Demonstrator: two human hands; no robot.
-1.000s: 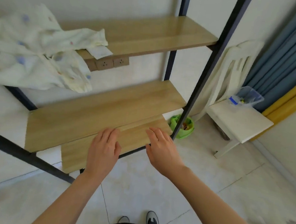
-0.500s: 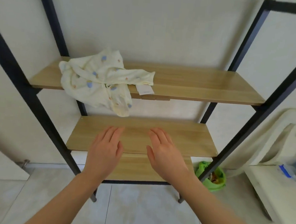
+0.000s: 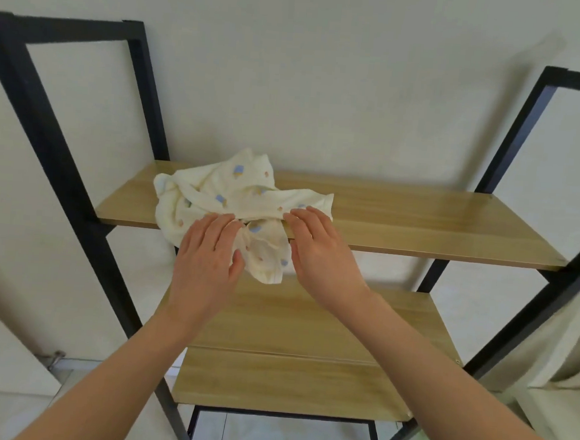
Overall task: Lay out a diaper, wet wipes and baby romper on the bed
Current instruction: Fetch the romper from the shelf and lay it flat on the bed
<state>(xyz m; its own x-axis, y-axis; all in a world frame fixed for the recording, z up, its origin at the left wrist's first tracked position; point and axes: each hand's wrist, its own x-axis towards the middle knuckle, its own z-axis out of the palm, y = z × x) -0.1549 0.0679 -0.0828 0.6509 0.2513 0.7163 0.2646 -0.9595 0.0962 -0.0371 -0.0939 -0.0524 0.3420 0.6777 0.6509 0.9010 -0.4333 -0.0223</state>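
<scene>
Romper: a cream baby romper (image 3: pixel 235 195) with small blue and orange prints lies crumpled on the left half of the upper shelf (image 3: pixel 419 222); one part of it hangs over the shelf's front edge and dangles toward the shelf below
Left hand: the left hand (image 3: pixel 207 252) is at the hanging part of the romper, back of the hand toward the camera, fingers fairly straight and close together, their tips on the cloth at the shelf's front edge; the thumb lies beside the dangling fold; whether it pinches the cloth I cannot tell
Right hand: the right hand (image 3: pixel 317 249) is just right of the hanging part, fingers bent a little at the tips and resting on the romper's right end where it meets the shelf edge; a real grip is not plain to see
Hands together: the two hands are near each other, with the dangling cloth between them
Arms: both forearms are bare and reach up from the bottom corners of the view
Upper shelf: a pale wooden board
Lower shelves: two more wooden boards, the middle shelf (image 3: pixel 309 320) and the bottom shelf (image 3: pixel 287 384), sit below, partly hidden by the arms
Frame: a black metal frame (image 3: pixel 47 141) carries the boards, with slanted posts on both sides
Wall: a plain pale wall (image 3: pixel 308 83) stands behind the rack
Floor: light tiles (image 3: pixel 266 438) show under the bottom shelf
</scene>
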